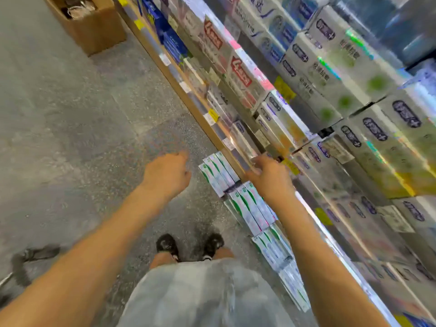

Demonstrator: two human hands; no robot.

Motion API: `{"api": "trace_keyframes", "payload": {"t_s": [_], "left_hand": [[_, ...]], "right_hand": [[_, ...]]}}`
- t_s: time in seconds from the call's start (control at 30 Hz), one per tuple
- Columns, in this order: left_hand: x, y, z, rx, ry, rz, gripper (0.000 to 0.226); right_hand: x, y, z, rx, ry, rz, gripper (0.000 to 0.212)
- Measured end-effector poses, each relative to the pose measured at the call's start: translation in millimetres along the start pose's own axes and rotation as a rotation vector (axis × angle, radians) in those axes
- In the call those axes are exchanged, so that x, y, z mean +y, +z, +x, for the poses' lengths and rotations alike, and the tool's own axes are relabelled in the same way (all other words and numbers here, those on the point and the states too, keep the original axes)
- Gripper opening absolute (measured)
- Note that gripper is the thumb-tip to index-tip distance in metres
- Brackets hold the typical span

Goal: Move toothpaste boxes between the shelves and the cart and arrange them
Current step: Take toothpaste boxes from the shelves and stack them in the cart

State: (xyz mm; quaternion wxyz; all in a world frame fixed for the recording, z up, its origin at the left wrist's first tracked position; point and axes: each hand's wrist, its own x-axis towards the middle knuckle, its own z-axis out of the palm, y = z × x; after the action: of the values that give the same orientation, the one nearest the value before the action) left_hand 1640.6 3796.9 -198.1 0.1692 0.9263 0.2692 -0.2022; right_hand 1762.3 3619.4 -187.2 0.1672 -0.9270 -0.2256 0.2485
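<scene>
Head view looks down a shop aisle: the shelves (236, 159) run along the right side, packed with toothpaste boxes (313, 74) standing in rows, and more green-and-white boxes (219, 172) lie in a line on the floor (70, 126), hard against the foot of the shelving. The right hand (269, 177) reaches to the front edge of a low shelf, its fingers at a pale box (245, 147) there; motion blur hides whether they pinch it or only touch it, so I cannot tell. The left hand (166, 172) hangs over the floor, just left of the floor row, fingers loosely curled and holding nothing. The step in hand seems to be taking or straightening a box at that shelf edge. To do it well, the right hand should close on the box's long sides and draw it straight out along the shelf lip, so the neighbours packed beside it are not dragged off; the free left hand could steady them. The shelf fronts are crowded, leaving little slack, while the aisle to the left is open floor. A cardboard carton (92, 27) sits at the far end, well apart. The shoes (188, 246) stand near the floor row, so a step sideways risks kicking it.
</scene>
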Motion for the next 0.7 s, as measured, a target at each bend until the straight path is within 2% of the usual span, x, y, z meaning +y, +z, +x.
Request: {"api": "trace_keyframes", "payload": {"t_s": [0.2,0.27,0.4,0.5,0.63,0.67,0.7], "left_hand": [[-42.4,148.3,119.0,-0.074,-0.022,-0.056,0.047],[-54.6,197.7,157.9,-0.1,-0.024,-0.06,0.041],[-83.1,285.4,239.6,-0.047,-0.031,-0.02,0.037],[-100.4,322.9,286.4,0.012,-0.031,-0.017,0.038],[-113.1,352.8,324.8,0.094,-0.063,-0.044,0.038],[-111.7,355.3,330.5,0.108,-0.059,-0.062,0.038],[-108.4,356.3,335.5,0.133,-0.045,-0.066,0.037]], "right_hand": [[55.2,163.0,126.6,-0.11,0.085,0.075,0.043],[72.5,222.0,167.7,-0.142,0.079,0.078,0.045],[109.0,331.4,255.2,-0.124,0.073,0.132,0.042],[141.7,405.5,311.2,-0.166,0.127,0.055,0.036],[187.1,494.3,354.2,-0.212,0.184,-0.183,0.018],[198.9,515.7,360.4,-0.202,0.184,-0.222,0.019],[208.8,534.9,365.3,-0.186,0.191,-0.265,0.03]]}}
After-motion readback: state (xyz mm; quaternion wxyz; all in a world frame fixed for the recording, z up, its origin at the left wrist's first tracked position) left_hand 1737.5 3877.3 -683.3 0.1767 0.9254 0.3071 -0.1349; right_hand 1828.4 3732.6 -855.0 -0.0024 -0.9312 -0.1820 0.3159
